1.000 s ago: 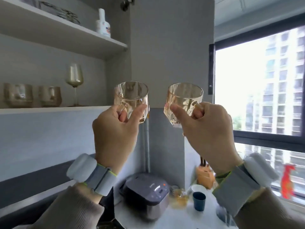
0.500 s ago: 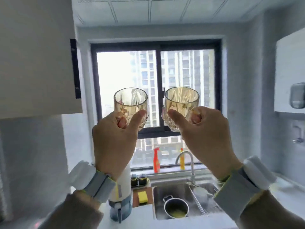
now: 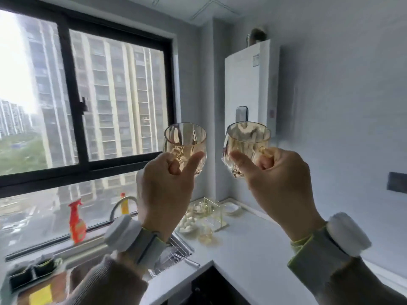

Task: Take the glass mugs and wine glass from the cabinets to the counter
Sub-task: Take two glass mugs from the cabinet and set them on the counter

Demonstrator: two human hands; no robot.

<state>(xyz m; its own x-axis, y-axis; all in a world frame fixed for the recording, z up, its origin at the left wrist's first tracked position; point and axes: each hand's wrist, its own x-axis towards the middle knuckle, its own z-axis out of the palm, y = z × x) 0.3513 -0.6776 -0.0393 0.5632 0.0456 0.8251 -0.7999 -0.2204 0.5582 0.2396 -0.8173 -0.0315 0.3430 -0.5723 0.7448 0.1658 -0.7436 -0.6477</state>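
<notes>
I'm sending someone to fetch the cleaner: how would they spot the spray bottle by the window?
Find the big black-framed window. On the ledge at its foot, left of the curved faucet, stands the spray bottle. It is orange-red with a trigger head, unlike the slim yellow bottle behind the faucet.

The left sleeve (image 3: 110,285) and right sleeve (image 3: 356,287) are taupe knit. Behind the left hand (image 3: 163,194), a grey fabric wristband (image 3: 147,245) edged in lime green carries a rounded white module (image 3: 121,233). The right hand (image 3: 279,186) has a matching wristband (image 3: 317,252) and module (image 3: 349,234).
</notes>
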